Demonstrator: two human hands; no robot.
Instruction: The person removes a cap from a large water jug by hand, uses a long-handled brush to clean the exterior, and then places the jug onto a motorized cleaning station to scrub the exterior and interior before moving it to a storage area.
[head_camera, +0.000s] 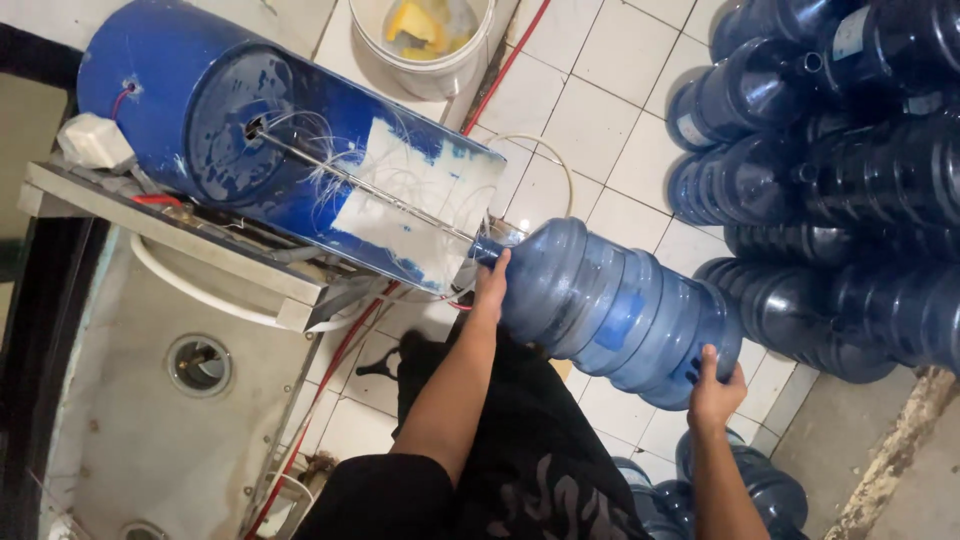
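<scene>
both hands clamp one blue water jug (610, 305) lying sideways; left hand (490, 285) at neck, right hand (715, 390) at base.

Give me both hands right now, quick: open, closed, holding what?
Left hand: closed on the neck end of the blue water jug, held sideways.
Right hand: gripping the same jug's base from below.
</scene>
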